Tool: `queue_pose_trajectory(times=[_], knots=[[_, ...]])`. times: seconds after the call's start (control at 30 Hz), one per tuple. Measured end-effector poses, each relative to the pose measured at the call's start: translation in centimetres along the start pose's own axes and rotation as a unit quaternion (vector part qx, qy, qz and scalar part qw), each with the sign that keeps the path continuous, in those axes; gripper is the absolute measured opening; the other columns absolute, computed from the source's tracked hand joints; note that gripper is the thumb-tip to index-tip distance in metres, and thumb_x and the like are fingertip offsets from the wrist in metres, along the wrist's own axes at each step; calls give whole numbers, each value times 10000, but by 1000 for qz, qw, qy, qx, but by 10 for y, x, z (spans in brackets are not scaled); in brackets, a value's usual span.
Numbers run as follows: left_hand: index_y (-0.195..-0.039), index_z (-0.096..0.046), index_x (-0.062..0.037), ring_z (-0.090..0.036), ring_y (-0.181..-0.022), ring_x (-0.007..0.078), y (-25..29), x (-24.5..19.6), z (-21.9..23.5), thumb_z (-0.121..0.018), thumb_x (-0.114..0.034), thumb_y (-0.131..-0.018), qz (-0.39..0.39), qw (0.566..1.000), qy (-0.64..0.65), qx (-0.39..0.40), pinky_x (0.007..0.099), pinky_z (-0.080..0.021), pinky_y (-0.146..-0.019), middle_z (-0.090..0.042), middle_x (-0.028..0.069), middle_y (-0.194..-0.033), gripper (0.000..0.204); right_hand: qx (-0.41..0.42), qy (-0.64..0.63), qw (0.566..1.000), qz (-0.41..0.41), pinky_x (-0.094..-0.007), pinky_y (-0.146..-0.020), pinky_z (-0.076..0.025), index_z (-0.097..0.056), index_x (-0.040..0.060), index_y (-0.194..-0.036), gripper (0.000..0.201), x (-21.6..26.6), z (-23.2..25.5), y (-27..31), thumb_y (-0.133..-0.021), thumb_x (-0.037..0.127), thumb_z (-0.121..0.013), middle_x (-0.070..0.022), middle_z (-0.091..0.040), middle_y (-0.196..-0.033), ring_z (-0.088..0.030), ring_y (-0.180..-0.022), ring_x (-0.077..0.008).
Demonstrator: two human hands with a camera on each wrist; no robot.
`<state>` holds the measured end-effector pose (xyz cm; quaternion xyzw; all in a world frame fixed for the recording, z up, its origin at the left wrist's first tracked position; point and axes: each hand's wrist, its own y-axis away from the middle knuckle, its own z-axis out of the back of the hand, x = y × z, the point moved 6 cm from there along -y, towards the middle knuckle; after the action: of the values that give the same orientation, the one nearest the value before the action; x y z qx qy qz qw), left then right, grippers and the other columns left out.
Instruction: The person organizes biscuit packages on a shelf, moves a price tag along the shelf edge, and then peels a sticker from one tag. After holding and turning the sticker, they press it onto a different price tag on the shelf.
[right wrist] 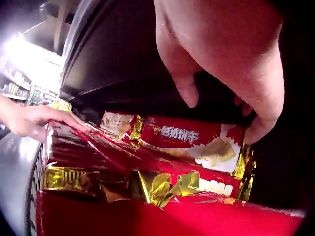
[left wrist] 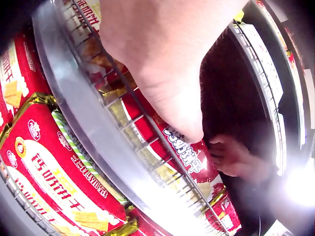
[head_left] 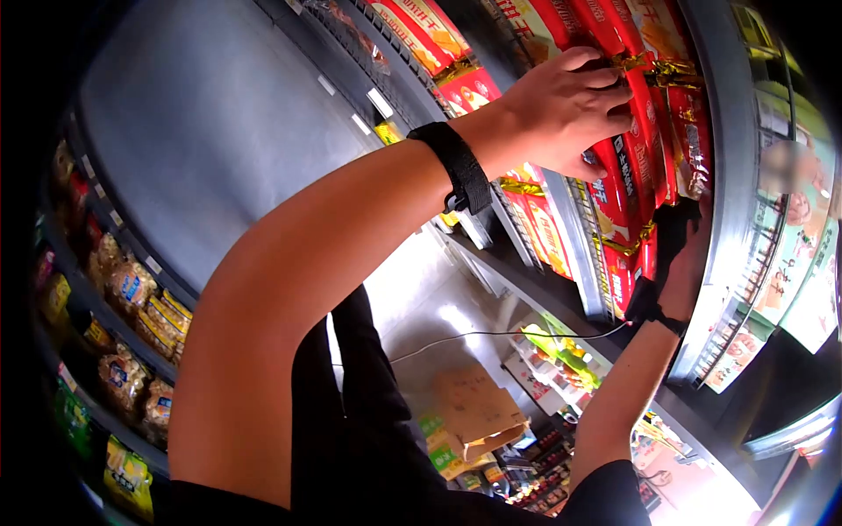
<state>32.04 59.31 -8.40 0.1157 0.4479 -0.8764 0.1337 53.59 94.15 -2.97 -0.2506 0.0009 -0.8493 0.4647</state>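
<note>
Both hands are up at the top wire shelf [head_left: 586, 241], which holds a row of red-and-gold biscuit packs [head_left: 618, 188] standing on edge.

Left hand [head_left: 570, 110]: fingers curled over the top edges of the packs at the far end of the shelf, gripping them. Black wrist strap [head_left: 460, 167] on that arm.

Right hand [head_left: 675, 263]: at the near end of the same shelf, lower down, mostly in shadow from the head view. Right wrist view shows its fingers [right wrist: 258, 128] curled round the end of one red biscuit pack [right wrist: 197, 145] at the back of the row, thumb on the other side, so pinching it. The hands are apart, with the row of packs between them.

Below the shelf: more shelves with the same red packs [head_left: 544, 228]. Opposite rack carries bagged snacks [head_left: 132, 289]. A cardboard box [head_left: 478, 412] sits on the shop floor below the shelf, and a thin cable [head_left: 491, 335] runs across under it.
</note>
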Motion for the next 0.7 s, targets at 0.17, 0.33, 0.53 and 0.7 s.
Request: queue_pose_trajectory(times=[0.17,0.33,0.53,0.7], knots=[[-1149,-757,-184,-621,-1263,219,2,1,-2,-878,-549,-754,6,1000,19,9,483,-379,-1192,-716,28,-1258,552,57,-29,997,-32,-537,-1279,-325,-483,180,-1625,678,-27,-4,-27,-1009,335,-721,-118,-427,-1661,-388,-1554,-342],[-1140,-757,-199,-618,-1275,210,2,2,-3,-885,-558,-732,8,1000,20,13,476,-375,-1190,-722,9,-1274,558,114,-55,990,-66,-572,-1292,-309,-460,210,-1641,720,-58,-14,-47,-998,371,-742,-118,-395,-1685,-354,-1582,-363],[-1225,-751,-134,-597,-1326,264,2,8,-2,-910,-486,-747,4,998,65,19,433,-522,-1094,-677,60,-1410,614,159,-156,965,-139,-609,-1306,-293,-415,280,-1668,789,-14,-34,-32,-979,395,-782,-102,-349,-1717,-338,-1592,-385],[-1252,-756,-144,-590,-1352,269,1,7,-3,-911,-502,-748,13,997,66,39,437,-515,-1098,-678,62,-1420,637,220,-1,974,-45,-590,-1273,-354,-468,277,-1647,763,-42,-34,-51,-971,337,-816,-78,-407,-1695,-389,-1550,-345]])
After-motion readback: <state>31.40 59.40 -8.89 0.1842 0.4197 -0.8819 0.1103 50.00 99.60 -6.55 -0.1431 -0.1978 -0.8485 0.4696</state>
